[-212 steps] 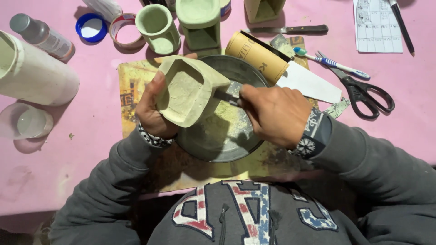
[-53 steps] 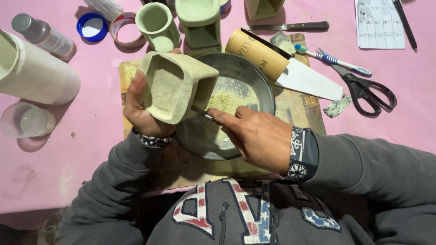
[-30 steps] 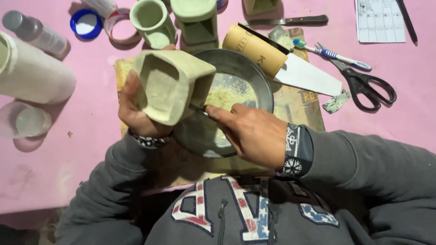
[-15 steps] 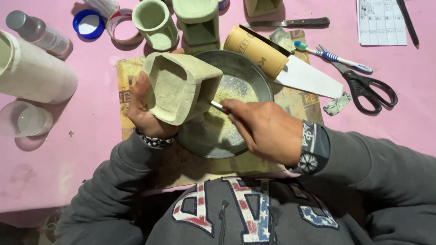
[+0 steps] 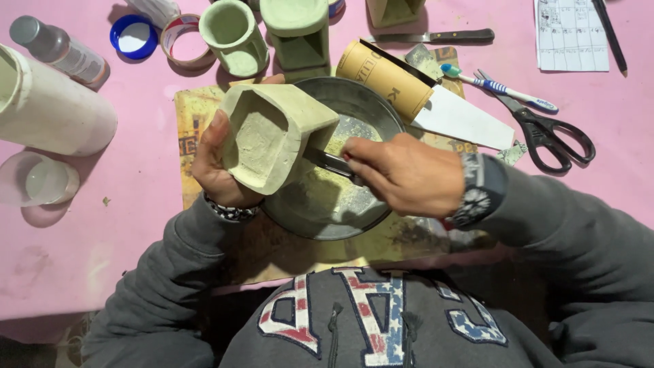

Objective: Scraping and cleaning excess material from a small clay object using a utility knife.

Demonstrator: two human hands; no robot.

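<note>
Fingers (image 5: 216, 129) of the left hand (image 5: 219, 167) wrap the outer wall of a pale green square pot (image 5: 269, 140), thumb on the near-left side, tilting its open mouth up toward the camera; held this way, the hollow is easy to see and to reach. The pot hangs above the left part of a round metal pan (image 5: 371, 109), so whatever comes off the clay likely drops into the pan rather than onto the pink table (image 5: 143, 204); pale crumbs already lie in the pan's far part. Right of the pot, the right hand (image 5: 409, 174) is closed around a slim metal tool (image 5: 327, 160), whose tip meets the pot's right wall at the rim, a grip that seems suited to scraping or trimming that edge. A printed mat (image 5: 197, 109) lies under the pan, probably sparing the table.

Far left lie a large white cylinder (image 5: 54, 112), a small bottle (image 5: 58, 51) and a clear cup (image 5: 37, 178). Beyond the pan stand a round green pot (image 5: 231, 34) and another green mould (image 5: 296, 31). Farther right lie a cardboard tube (image 5: 385, 75), a toothbrush (image 5: 501, 87) and black scissors (image 5: 545, 133), all within reach.
</note>
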